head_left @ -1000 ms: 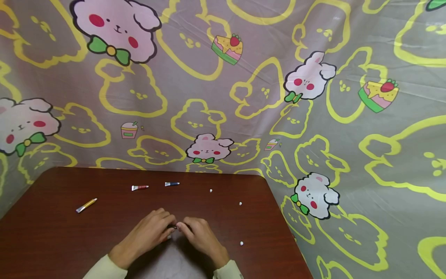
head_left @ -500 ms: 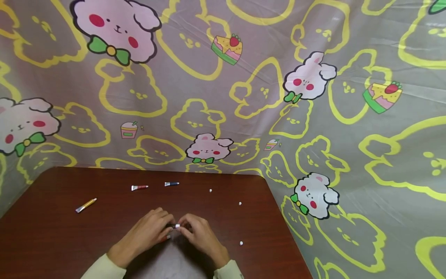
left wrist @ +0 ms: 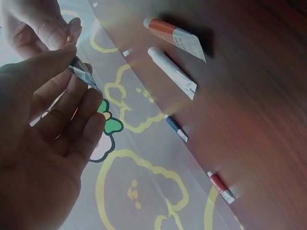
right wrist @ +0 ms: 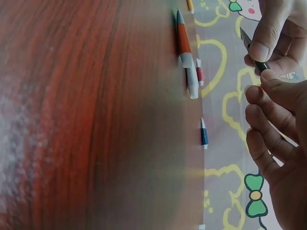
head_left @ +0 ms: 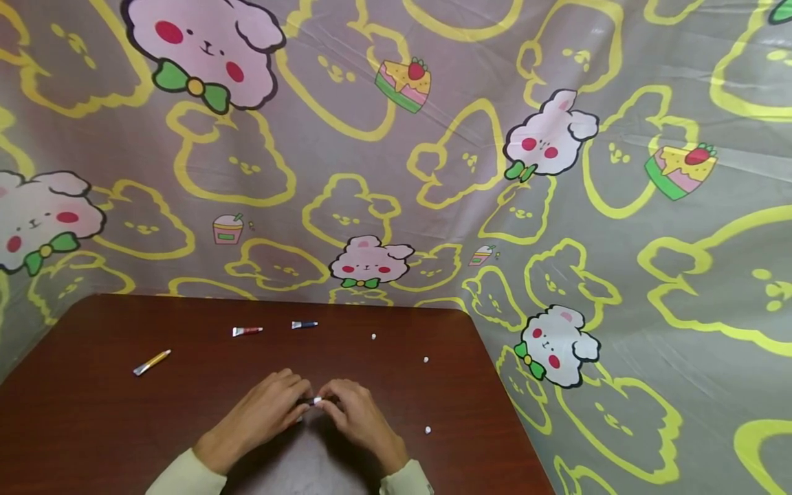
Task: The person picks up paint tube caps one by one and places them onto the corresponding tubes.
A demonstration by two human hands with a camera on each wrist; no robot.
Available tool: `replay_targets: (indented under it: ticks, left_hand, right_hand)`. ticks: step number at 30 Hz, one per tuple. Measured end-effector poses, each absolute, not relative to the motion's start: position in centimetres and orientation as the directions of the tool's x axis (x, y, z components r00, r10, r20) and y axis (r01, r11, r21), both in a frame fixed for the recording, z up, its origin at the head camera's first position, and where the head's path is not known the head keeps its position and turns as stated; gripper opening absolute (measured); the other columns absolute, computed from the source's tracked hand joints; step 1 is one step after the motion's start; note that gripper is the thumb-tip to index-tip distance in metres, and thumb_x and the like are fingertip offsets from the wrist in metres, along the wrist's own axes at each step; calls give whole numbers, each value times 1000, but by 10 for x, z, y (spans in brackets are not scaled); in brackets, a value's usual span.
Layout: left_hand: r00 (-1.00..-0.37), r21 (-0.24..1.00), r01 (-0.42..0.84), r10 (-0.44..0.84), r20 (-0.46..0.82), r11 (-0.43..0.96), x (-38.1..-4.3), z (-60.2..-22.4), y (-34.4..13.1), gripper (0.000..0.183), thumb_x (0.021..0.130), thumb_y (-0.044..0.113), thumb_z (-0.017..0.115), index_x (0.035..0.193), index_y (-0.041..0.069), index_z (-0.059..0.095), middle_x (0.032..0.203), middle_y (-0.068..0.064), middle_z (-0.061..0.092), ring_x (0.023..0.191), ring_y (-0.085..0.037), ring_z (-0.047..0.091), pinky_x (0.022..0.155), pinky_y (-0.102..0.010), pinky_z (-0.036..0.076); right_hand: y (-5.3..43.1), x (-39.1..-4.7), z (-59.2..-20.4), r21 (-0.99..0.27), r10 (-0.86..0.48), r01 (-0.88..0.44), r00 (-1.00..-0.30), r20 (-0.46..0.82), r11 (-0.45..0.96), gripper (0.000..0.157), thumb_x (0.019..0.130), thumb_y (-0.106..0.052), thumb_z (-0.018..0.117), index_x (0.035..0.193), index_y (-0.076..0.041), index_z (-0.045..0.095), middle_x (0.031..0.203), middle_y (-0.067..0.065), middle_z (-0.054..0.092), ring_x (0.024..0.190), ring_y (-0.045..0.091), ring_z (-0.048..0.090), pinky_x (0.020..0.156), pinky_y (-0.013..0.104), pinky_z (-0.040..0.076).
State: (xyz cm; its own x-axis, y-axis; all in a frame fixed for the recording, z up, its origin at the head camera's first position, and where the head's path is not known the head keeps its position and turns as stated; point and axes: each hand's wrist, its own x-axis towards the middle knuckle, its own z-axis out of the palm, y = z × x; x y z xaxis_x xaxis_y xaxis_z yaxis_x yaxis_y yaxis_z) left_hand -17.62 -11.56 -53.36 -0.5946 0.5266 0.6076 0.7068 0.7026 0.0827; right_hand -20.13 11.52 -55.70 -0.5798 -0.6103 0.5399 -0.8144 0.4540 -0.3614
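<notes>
My left hand (head_left: 269,412) pinches a small dark paint tube (left wrist: 84,73) by its body, between thumb and fingers. Its silvery flat end sticks out below the fingers in the left wrist view. Opposite it, my right hand (head_left: 359,416) pinches the tube's other end, where a white cap (head_left: 317,401) shows between the fingertips. Whether the cap is seated or loose I cannot tell. Below the hands lie an orange paint tube (left wrist: 175,38) and a white paint tube (left wrist: 172,72), largely hidden by the hands in the head view.
On the brown table (head_left: 204,385), a yellow paint tube (head_left: 152,362) lies at left, with a red paint tube (head_left: 247,331) and a blue paint tube (head_left: 304,324) farther back. Loose white caps (head_left: 427,430) are spread along the right side. A patterned curtain (head_left: 433,172) borders the table.
The right fingers have shifted slightly at the tube's end, and the white cap, covered a second ago, now shows between them. The left hand has barely moved.
</notes>
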Motion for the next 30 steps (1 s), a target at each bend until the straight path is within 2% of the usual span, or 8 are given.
replay_targets:
  ticks: [7,13,19,30]
  left_hand:
    - [-602,81,700,526,601,709,-178,-536,-118,26,83,20,93,92,22,69,87,9,68,83,-13,60,77,-37,54]
    - [-630,64,661,507,588,748,-182,-538,-129,28,80,19,95,93,20,70,88,8,70,82,-15,60,77,-38,54]
    - [-643,58,639,492,587,767,-187,-539,-137,30,77,17,96,91,20,70,85,7,69,79,-15,59,71,-37,52]
    - [-717,101,577,443,538,810,-192,-550,-152,29,79,20,96,91,20,69,85,7,70,81,-16,61,74,-39,53]
  right_hand:
    - [115,-200,-557,-376,-589,-776,-630,506,507,11,98,-19,82,104,-13,75,95,-2,75,84,14,72,82,8,49]
    - [119,-197,-555,-403,-576,-730,-683,449,552,16,94,-18,86,106,-12,76,98,-1,75,88,11,71,83,8,50]
    - [125,-195,-557,-361,-576,-715,-697,426,599,19,93,-22,87,107,-13,77,99,-4,75,90,7,67,83,8,47]
    - [143,-193,-562,-356,-552,-705,-705,446,613,21,90,-20,90,106,-15,76,97,-5,74,89,8,66,82,10,48]
